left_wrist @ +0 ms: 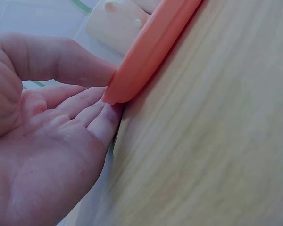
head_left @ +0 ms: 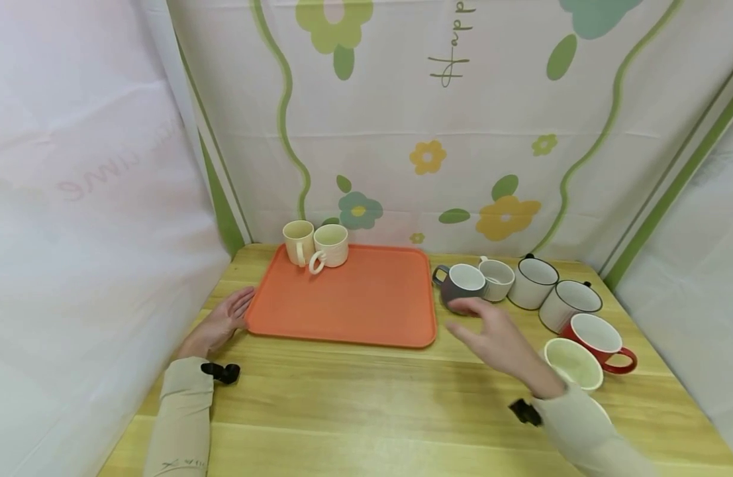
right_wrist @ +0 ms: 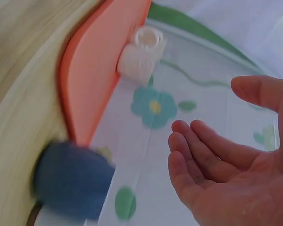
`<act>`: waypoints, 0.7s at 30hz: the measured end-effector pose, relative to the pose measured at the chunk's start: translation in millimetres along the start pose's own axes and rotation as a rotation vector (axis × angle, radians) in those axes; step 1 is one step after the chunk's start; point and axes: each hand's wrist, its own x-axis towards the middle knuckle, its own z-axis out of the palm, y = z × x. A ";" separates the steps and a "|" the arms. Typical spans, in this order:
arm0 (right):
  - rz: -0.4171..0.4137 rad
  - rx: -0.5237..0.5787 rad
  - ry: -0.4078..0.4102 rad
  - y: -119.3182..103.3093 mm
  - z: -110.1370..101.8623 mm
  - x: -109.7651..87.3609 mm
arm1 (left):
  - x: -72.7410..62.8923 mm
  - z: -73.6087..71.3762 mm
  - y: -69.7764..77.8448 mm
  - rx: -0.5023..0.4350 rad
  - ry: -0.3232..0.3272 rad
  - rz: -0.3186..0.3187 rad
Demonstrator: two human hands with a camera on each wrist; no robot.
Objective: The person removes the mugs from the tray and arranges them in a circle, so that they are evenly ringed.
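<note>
Your left hand (head_left: 223, 322), fingers outstretched, touches the near-left corner of an orange tray (head_left: 372, 301) on the wooden worktop (head_left: 342, 404), two cream mugs (head_left: 336, 253) standing at its far-left corner. Your right hand (head_left: 497, 339), spread and holding nothing, hovers near a dark gray mug (head_left: 453, 291) just right of the tray.

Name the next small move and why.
Probably bring the right grip to the dark gray mug: it is open, empty and nearest that mug, and the orange tray, which holds two cream mugs, has plenty of bare space.
</note>
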 end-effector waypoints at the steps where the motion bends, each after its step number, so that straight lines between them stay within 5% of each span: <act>1: -0.006 0.029 -0.038 -5.3 9.0 9.9 | -0.1 0.0 0.1 0.000 0.001 -0.001; 10: -0.018 0.261 -0.319 -42.0 91.2 103.1 | -0.6 -1.6 0.7 -0.016 0.001 -0.018; 21: 0.047 0.491 -0.418 -59.5 163.4 164.5 | 1.4 0.9 -1.8 -0.008 -0.002 -0.005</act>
